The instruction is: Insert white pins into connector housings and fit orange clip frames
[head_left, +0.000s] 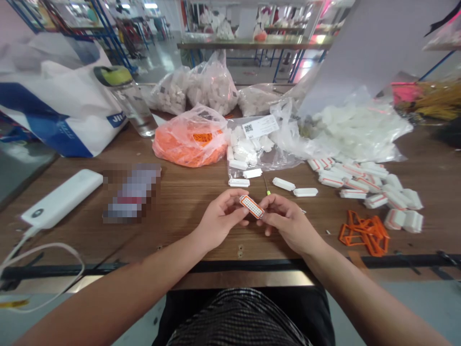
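Note:
Between my hands, above the table's front part, is a white connector housing (252, 206) with rows of small holes and an orange seal around its face. My left hand (225, 214) pinches its left end, thumb on the near side. The fingers of my right hand (284, 218) close on its right end. Just beyond lie loose white housings (284, 184), one pair to the left and one pair to the right of a thin tool with a yellow-green part (268, 191). A tangle of orange rectangular seals (365, 233) rests to the right of my right hand.
A pile of white housings with orange edges (370, 182) spreads at right. Behind stand an orange-filled bag (190, 137), an open bag of white housings (252, 144) and a large bag of pale parts (356, 125). At left are a bottle (126, 101), a blurred-out phone-shaped object (133, 192) and a cabled power bank (61, 197).

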A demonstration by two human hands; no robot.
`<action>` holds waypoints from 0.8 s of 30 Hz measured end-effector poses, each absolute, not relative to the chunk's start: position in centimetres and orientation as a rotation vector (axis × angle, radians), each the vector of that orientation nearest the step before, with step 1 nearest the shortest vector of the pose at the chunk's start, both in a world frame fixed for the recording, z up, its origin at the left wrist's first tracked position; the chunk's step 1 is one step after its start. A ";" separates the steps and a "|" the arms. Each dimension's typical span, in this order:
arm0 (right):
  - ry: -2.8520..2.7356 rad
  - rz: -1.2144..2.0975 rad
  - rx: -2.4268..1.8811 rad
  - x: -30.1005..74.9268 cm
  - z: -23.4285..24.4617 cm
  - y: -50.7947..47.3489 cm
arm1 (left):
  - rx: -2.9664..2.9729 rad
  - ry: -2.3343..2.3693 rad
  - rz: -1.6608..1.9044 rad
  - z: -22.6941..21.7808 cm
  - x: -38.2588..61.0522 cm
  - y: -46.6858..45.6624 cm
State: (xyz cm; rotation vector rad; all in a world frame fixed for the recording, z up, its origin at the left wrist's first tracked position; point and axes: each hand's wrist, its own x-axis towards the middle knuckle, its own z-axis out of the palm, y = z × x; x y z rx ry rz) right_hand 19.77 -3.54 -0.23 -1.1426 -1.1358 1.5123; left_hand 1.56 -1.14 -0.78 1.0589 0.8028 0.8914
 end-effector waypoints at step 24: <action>-1.537 0.114 -2.221 33.0 5.4 0.0 | 1.319 0.962 0.806 -0.4 1.2 -0.8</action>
